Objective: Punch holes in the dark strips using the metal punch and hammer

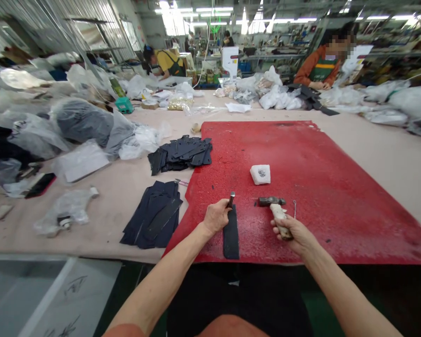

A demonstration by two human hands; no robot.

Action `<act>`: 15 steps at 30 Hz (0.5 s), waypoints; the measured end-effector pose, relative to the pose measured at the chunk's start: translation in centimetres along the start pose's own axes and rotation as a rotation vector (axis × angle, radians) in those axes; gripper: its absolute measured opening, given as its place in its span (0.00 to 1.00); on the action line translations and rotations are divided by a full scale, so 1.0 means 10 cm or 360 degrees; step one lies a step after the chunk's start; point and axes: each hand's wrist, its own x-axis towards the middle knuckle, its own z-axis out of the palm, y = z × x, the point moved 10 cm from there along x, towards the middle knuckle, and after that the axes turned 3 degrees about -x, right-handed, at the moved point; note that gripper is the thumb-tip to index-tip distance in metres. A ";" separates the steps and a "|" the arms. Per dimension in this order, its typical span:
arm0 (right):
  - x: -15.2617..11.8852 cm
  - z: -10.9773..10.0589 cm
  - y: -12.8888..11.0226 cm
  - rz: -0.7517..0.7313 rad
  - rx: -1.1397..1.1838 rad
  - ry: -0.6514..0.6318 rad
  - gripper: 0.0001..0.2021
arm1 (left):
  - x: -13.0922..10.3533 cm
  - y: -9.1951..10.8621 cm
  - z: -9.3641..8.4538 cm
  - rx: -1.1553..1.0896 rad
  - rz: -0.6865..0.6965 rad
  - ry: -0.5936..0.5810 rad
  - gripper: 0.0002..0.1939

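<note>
My left hand [217,216] is closed around a short metal punch [232,198], held at the top end of a dark strip [231,236] that lies lengthwise toward me. Fingers wrapped on its pale, wrapped handle, my right hand [294,230] grips a hammer [272,201] to the right of the strip. The hammer's dark head points away from me, low over the red mat [301,159]. Beside it lies a thin metal pin with a looped end [294,208]. Beyond the hammer sits a white block [260,174] with small silvery pieces on top.
Left of the mat lie a stack of dark strips [154,215] and a heap of cut dark pieces [182,153]. Plastic-wrapped bundles [84,122] crowd the table's left side. Across the table a person in an orange top [317,65] works among white bags [279,93].
</note>
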 end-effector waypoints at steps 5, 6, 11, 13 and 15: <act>-0.14 0.14 -0.28 -0.0083 -0.0005 0.0097 0.19 | -0.01 -0.01 -0.02 0.0012 -0.0003 0.0001 0.08; -0.22 0.19 -0.45 -0.0191 -0.0093 0.0107 0.20 | -0.01 -0.01 -0.02 0.0010 0.0000 0.0003 0.08; -1.11 0.62 -1.71 -0.1188 -0.0848 0.0247 0.30 | 0.00 -0.04 0.00 -0.0015 0.0016 0.0002 0.07; -1.46 0.80 -2.04 -0.1499 -0.1082 0.0342 0.30 | 0.00 -0.04 0.02 -0.0009 0.0009 -0.0008 0.06; -1.64 0.97 -2.14 -0.1682 -0.1281 0.0334 0.30 | 0.00 -0.05 0.03 -0.0008 -0.0001 -0.0016 0.06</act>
